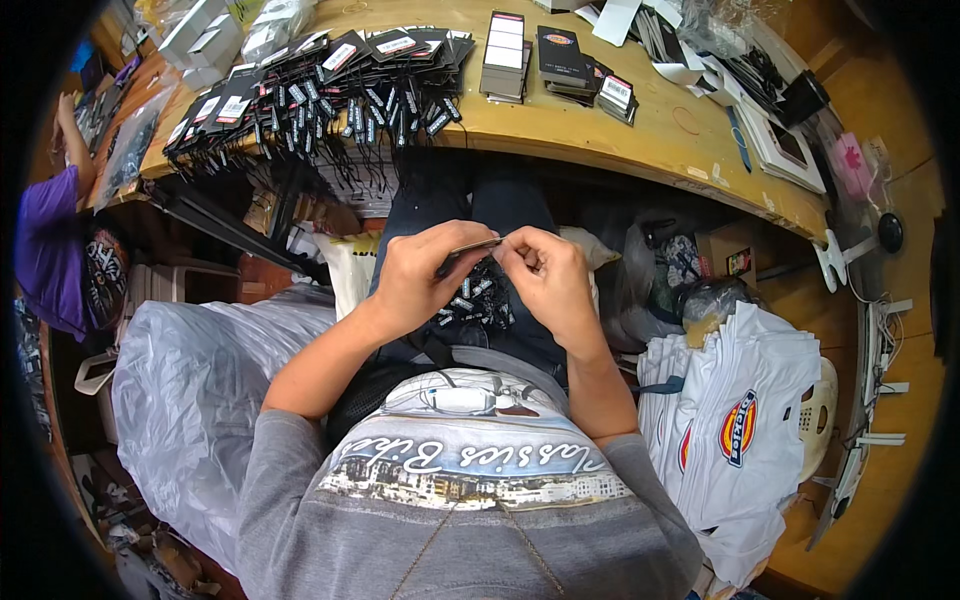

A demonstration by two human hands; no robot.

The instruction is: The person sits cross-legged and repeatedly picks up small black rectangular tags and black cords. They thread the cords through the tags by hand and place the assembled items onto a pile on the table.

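Note:
Above my lap, my left hand (pixel 412 278) is closed on a thin dark hang tag (pixel 466 247), seen nearly edge-on. My right hand (pixel 553 278) pinches at the tag's right end, its fingertips close to the left ones. Whatever sits between the right fingertips is too small to make out. Below both hands, a heap of black tag strings (pixel 478 308) with small printed labels lies in my lap. A large pile of black hang tags (pixel 350 85) covers the left part of the table, their strings hanging over its front edge.
On the wooden table (pixel 640 148) stand a stack of tags with white stickers (pixel 505 60) and a stack of black cards (pixel 562 55). Folded white shirts (pixel 735 420) are piled at my right. A big translucent plastic bag (pixel 200 400) lies left. A person in purple (pixel 60 250) works far left.

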